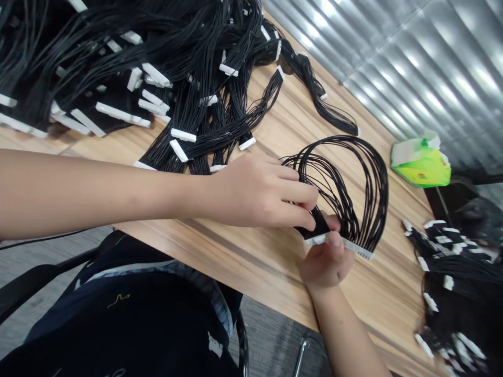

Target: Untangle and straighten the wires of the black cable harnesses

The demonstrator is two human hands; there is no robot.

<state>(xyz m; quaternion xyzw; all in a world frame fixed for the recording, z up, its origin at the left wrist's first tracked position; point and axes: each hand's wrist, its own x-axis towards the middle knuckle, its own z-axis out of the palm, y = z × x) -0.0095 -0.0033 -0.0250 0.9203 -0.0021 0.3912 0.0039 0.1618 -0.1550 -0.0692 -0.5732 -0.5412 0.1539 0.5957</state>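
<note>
A looped black wire harness (353, 178) with a long white connector (356, 247) lies on the wooden table (243, 256). My left hand (261, 191) reaches in from the left, its fingers closed on the black wires just above the connector. My right hand (326, 262) comes up from below, thumb pressed on the white connector's left end, pinching it.
A big pile of black harnesses with white connectors (149, 78) covers the table's far left. Another heap (456, 283) lies at the right. A green and white packet (420, 163) sits by the ribbed metal wall (412, 57). My dark clothing (129, 319) fills the bottom left.
</note>
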